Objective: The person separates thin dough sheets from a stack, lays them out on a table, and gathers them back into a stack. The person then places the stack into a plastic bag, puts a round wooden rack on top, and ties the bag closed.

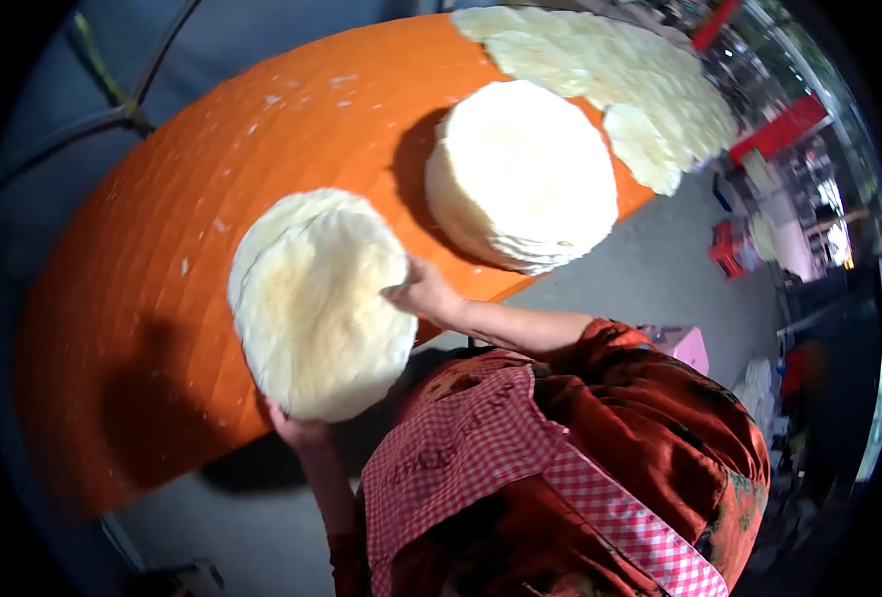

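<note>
A few thin, round, pale flatbreads (pixel 327 308) overlap one another near the front edge of the orange-covered table. My right hand (pixel 426 294) grips their right rim, thumb on top and the other fingers mostly hidden. At the lower rim, my left hand (pixel 300 426) holds the same flatbreads from beneath, its fingers largely covered by them. Behind my right hand stands a tall stack of similar flatbreads (pixel 526 169), its layered edges showing.
The orange table cover (pixel 162 239) carries scattered pale crumbs. More flatbreads (pixel 600 65) lie spread and overlapping at the far right end. On the floor to the right are a pink stool (pixel 682 346) and a red stool (pixel 728 249). A dark blue sheet hangs behind the table.
</note>
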Demonstrator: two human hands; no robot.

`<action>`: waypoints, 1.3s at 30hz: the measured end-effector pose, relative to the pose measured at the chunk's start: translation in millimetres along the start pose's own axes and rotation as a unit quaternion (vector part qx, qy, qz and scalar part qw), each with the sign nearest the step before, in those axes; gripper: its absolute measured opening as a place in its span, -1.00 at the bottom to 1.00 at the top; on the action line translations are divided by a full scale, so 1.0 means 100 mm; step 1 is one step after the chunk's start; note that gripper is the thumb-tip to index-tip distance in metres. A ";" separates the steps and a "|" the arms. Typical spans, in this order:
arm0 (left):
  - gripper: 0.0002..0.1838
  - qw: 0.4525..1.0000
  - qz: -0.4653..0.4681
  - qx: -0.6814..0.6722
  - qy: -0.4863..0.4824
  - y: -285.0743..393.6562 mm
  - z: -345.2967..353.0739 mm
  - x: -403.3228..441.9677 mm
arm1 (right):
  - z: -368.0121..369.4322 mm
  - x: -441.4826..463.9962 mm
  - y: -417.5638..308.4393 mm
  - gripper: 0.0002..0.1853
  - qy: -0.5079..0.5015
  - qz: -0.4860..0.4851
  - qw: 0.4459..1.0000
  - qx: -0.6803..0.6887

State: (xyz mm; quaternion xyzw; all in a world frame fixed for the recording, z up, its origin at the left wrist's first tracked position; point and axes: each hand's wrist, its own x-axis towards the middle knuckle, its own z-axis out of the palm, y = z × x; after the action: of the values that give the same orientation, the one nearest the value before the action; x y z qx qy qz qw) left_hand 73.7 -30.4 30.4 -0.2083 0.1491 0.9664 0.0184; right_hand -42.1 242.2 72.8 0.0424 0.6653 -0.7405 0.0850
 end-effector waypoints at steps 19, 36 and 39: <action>-0.54 0.824 0.165 0.503 -0.204 -2.56 2.52 0.43 | -3.74 -0.06 -2.52 -0.37 0.099 -0.174 0.978 -0.052; -0.63 0.901 -0.072 0.427 -0.022 -3.30 2.05 0.70 | -4.83 0.47 -1.27 -0.44 0.168 0.012 0.978 -0.121; -0.65 0.958 -0.088 0.266 0.056 -3.39 2.31 0.59 | -4.93 0.60 -1.06 -0.46 0.173 0.038 0.978 -0.113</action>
State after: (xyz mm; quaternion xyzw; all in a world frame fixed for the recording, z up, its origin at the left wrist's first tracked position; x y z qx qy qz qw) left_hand -38.9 359.9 112.5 -0.2618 0.3827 0.8733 0.1497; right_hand -145.6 738.4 111.3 0.1856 0.7474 -0.6380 0.0012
